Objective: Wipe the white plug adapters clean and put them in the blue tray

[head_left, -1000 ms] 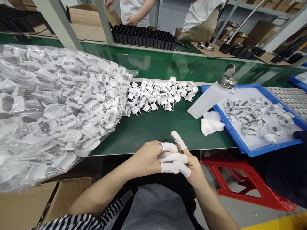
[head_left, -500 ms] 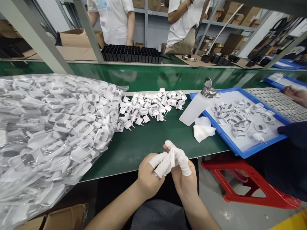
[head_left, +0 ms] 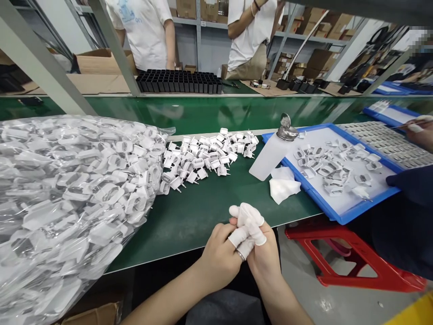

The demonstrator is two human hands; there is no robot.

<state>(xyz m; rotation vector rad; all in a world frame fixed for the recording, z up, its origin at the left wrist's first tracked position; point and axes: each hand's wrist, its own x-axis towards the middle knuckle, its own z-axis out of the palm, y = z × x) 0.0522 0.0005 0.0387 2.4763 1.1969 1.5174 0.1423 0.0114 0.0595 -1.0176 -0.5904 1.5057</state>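
A green table (head_left: pixel 189 221) runs across the workshop, and behind it two people in white shirts (head_left: pixel 144 34) stand near a block of black tubes (head_left: pixel 179 82). On the left lies a big clear bag (head_left: pixel 67 203) full of white plug shells, with a loose pile of plug shells (head_left: pixel 209 155) next to it. Right of the pile are a bottle (head_left: pixel 270 155) with a metal top, a folded white tissue (head_left: pixel 284 189) and a blue-rimmed tray (head_left: pixel 316 203) holding more shells. The left hand (head_left: pixel 219 255) and right hand (head_left: pixel 267 255) meet just past the table's near edge, their fingers bent and bunched against each other. The white finger covers (head_left: pixel 250 217) sit on the fingers of both hands, touching where they cross; whether the fingertips grasp anything between them, I cannot tell. A red stool (head_left: pixel 355 257) stands below on the right.
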